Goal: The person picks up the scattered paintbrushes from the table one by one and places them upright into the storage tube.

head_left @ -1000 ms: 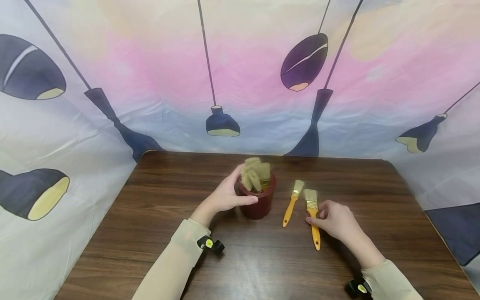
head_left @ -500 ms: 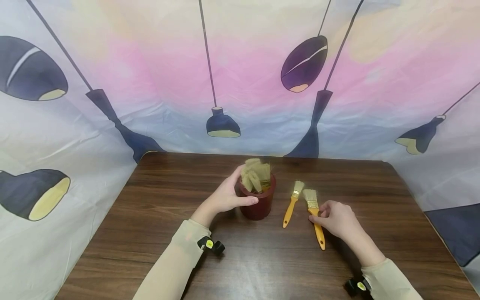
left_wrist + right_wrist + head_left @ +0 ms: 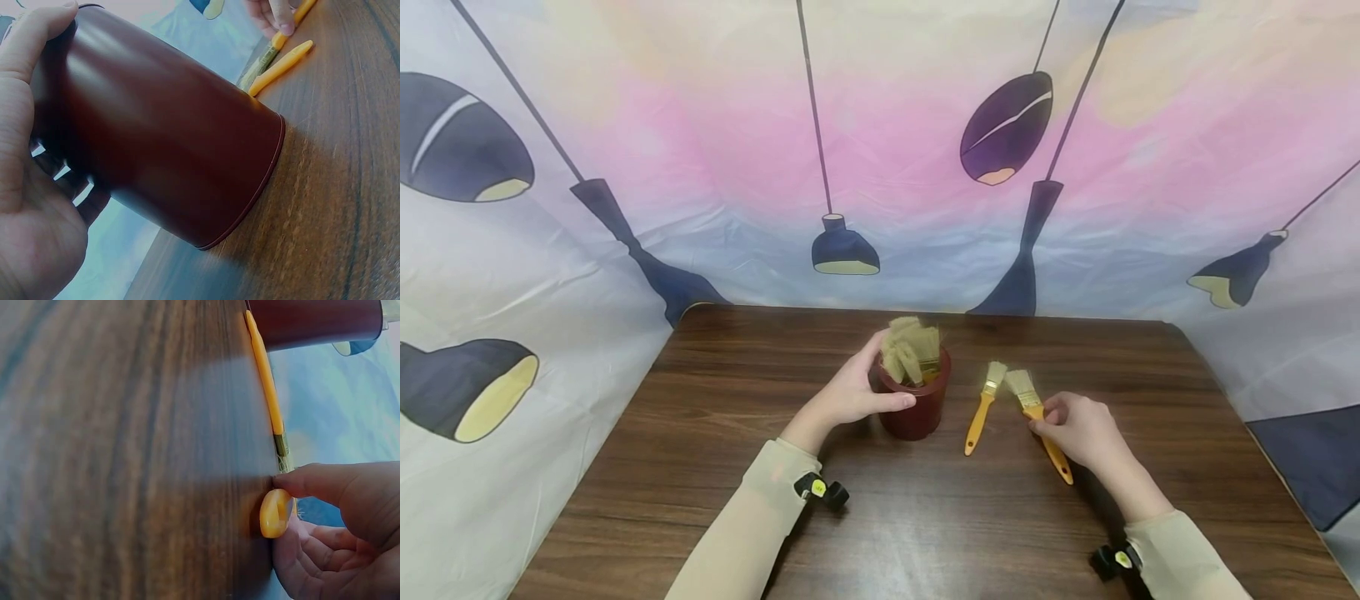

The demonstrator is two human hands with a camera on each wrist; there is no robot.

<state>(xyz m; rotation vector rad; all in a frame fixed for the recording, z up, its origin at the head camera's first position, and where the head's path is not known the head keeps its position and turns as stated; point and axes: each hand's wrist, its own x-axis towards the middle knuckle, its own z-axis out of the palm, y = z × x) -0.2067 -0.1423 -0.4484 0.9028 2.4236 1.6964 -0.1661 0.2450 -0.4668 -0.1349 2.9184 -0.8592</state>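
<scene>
My left hand (image 3: 850,392) grips a dark red cylindrical cup (image 3: 916,418) near its rim, thumb on the near side and fingers round the far side. The cup stands upright on the table, with several paintbrushes (image 3: 912,346) in it, bristles up. To the right, my right hand (image 3: 1086,429) pinches the yellow handle of a wide paintbrush (image 3: 1057,458) between thumb and fingers; its bristles point away and left. Between cup and hand lies a narrower paintbrush (image 3: 979,419). In the right wrist view, the held paintbrush's handle end (image 3: 273,515) faces the camera.
A dark wood-grain table (image 3: 715,467) carries everything. Behind it hangs a cloth backdrop (image 3: 730,150) printed with lamps, reaching down to the table's back edge. Each wrist wears a small black camera, one on the left sleeve (image 3: 822,490).
The wide paintbrush has turned in my right hand's pinch, its handle end swinging right and its bristles slightly left. The left hand, the cup and the narrower paintbrush have not visibly moved.
</scene>
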